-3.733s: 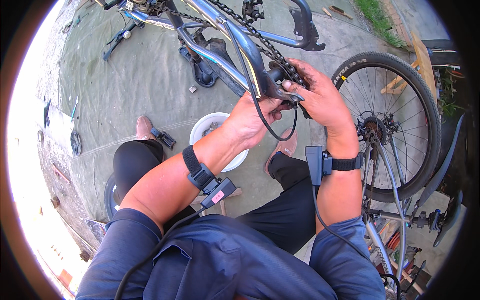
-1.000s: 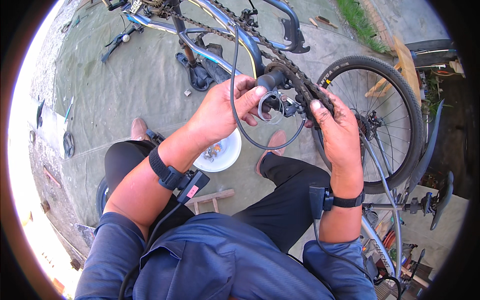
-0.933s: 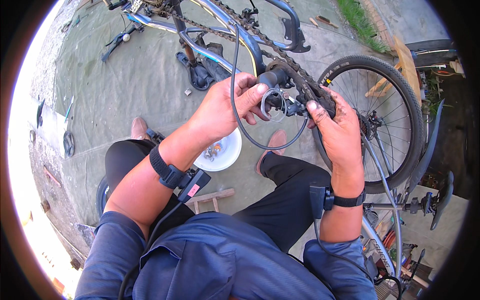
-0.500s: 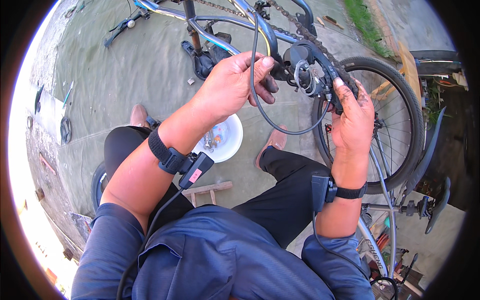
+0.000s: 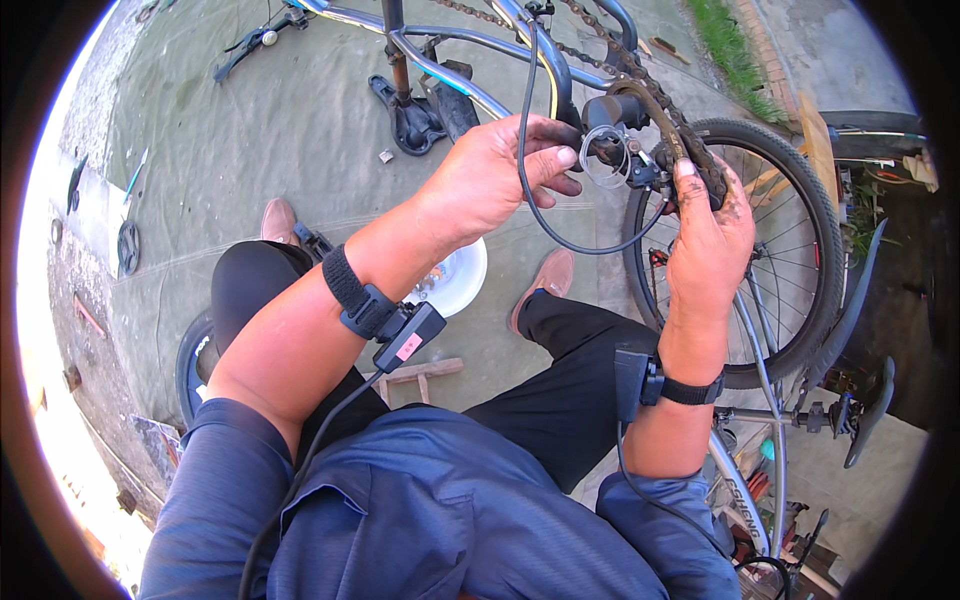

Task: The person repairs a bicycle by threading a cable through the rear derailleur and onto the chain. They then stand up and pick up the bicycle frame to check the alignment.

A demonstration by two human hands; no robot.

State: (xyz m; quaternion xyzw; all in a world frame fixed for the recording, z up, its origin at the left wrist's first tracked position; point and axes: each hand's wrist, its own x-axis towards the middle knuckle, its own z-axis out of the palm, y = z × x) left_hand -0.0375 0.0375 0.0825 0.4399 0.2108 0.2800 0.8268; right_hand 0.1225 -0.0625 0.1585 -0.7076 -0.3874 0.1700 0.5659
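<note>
Derailleur [image 5: 648, 170] sits just beside the bike frame [image 5: 563, 85] — right hand [image 5: 712, 230] closed on it and the chain [image 5: 692, 145], left hand [image 5: 500, 175] half-curled near the coiled wire [image 5: 605, 186] — whether gripping anything, I cannot tell

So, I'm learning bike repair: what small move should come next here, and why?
Probably shift the left hand to the coiled wire and hold it aside: it hangs across part of the derailleur, close to that hand, while the right hand grips the derailleur.

glossy metal bicycle frame [image 5: 561, 75], dull metal chain [image 5: 686, 130], smooth plastic basin [image 5: 470, 284]
</note>
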